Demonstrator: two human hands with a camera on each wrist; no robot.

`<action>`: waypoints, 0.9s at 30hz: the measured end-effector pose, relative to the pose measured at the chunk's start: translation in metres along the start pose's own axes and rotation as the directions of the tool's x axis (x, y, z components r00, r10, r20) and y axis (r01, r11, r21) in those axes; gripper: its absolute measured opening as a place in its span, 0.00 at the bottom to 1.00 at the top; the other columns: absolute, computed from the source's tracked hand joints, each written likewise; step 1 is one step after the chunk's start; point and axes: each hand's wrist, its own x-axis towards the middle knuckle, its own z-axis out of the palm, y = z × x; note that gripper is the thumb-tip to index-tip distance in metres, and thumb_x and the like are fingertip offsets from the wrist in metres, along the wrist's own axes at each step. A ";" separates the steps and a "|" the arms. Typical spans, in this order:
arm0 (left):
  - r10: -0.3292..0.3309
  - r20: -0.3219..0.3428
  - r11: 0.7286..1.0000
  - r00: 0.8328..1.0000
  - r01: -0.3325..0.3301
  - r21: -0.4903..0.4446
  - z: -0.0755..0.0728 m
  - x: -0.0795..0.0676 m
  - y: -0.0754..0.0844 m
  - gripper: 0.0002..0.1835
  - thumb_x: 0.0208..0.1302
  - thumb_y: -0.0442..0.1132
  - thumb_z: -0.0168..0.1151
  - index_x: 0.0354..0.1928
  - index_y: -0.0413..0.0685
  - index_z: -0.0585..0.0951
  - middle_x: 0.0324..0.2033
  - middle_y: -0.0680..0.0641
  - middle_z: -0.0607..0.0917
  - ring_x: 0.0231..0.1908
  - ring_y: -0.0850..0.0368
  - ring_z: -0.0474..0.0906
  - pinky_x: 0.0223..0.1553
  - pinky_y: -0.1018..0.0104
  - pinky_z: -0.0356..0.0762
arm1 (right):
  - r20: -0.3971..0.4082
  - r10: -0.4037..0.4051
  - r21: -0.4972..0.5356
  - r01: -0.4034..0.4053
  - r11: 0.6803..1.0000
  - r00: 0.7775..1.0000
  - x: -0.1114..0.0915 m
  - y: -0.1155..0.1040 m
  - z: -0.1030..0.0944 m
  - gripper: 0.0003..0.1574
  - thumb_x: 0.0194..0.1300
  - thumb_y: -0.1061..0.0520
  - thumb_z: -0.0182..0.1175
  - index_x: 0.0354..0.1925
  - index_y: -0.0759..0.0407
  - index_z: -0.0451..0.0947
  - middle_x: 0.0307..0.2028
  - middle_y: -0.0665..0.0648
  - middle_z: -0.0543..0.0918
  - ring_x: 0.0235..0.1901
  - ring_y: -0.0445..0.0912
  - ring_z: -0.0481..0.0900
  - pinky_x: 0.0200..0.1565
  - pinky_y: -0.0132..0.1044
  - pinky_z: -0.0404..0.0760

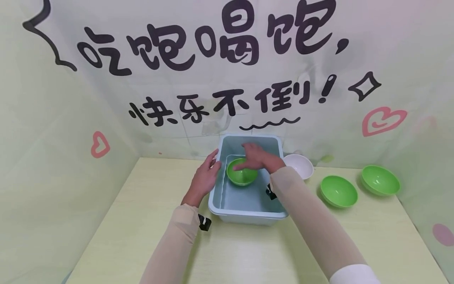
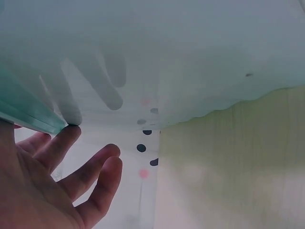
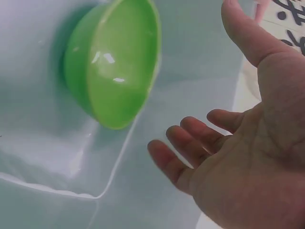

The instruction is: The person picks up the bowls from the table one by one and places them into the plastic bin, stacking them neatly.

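Note:
A light blue plastic basin (image 1: 248,214) stands on the table with a green bowl (image 1: 242,179) upright on its floor. My right hand (image 1: 253,157) is over the bowl, inside the basin's outline, fingers spread and holding nothing. In the right wrist view a gap shows between that hand (image 3: 252,148) and the green bowl (image 3: 114,67). My left hand (image 1: 205,177) is at the basin's left rim. The left wrist view shows this hand (image 2: 52,186) with loosely bent fingers along the outer wall, one fingertip at the rim; its thumb is hidden there.
A white bowl (image 1: 301,165) stands just right of the basin, partly behind my right arm. Two more green bowls (image 1: 338,192) sit farther right on the table (image 1: 149,205). A printed curtain (image 1: 170,86) closes off the back and sides.

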 end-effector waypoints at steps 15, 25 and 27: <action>0.014 0.015 1.000 1.000 -0.014 -0.027 0.000 0.000 -0.003 0.30 0.76 0.63 0.43 0.77 0.78 0.60 0.73 0.47 0.73 0.72 0.44 0.70 0.72 0.41 0.67 | -0.189 -0.041 0.272 0.092 0.958 0.981 -0.017 -0.011 -0.035 0.53 0.63 0.40 0.70 0.73 0.63 0.60 0.66 0.66 0.74 0.61 0.56 0.78 0.65 0.49 0.77; 0.002 0.011 1.000 1.000 -0.002 -0.021 -0.001 0.000 -0.002 0.30 0.76 0.63 0.43 0.78 0.76 0.60 0.75 0.44 0.70 0.75 0.43 0.65 0.75 0.39 0.62 | -0.280 -0.011 0.384 0.123 0.915 0.960 -0.038 -0.006 -0.055 0.50 0.63 0.42 0.70 0.73 0.62 0.62 0.65 0.64 0.75 0.60 0.55 0.77 0.63 0.49 0.78; 0.001 0.011 1.000 1.000 -0.001 -0.022 -0.001 0.000 -0.002 0.30 0.76 0.63 0.43 0.78 0.76 0.60 0.75 0.44 0.70 0.75 0.43 0.65 0.75 0.39 0.62 | -0.299 -0.009 0.399 0.134 0.907 0.954 -0.041 -0.002 -0.057 0.49 0.64 0.43 0.70 0.73 0.62 0.62 0.65 0.64 0.74 0.60 0.56 0.77 0.63 0.50 0.78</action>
